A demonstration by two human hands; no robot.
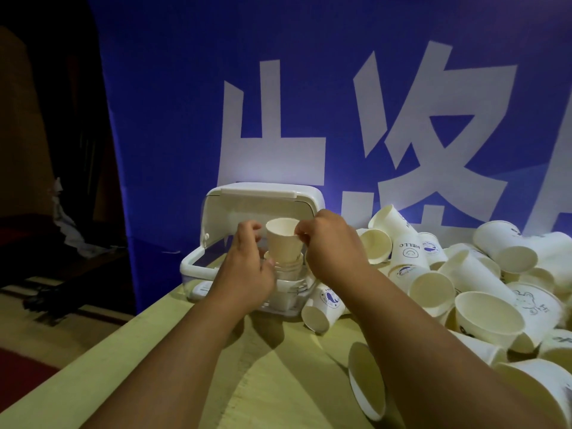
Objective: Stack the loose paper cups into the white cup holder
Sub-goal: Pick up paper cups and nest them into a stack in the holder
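Note:
A white cup holder [198, 261] with its lid [257, 193] flipped up stands at the table's far edge. Inside it a stack of paper cups [286, 269] rises, and the top cup [283, 239] sits upright, partly nested in the stack. My right hand [332, 246] pinches that top cup's rim on its right side. My left hand [247, 264] is at the stack's left, fingers curled beside the top cup's wall; whether they hold it I cannot tell. A heap of loose paper cups [464, 274] lies to the right of the holder.
A blue banner [185, 119] with large white characters hangs right behind the table. The pale wooden table [154, 351] has its left edge close to the holder. One loose cup [366, 380] lies on its side near my right forearm, another [323, 306] against the holder.

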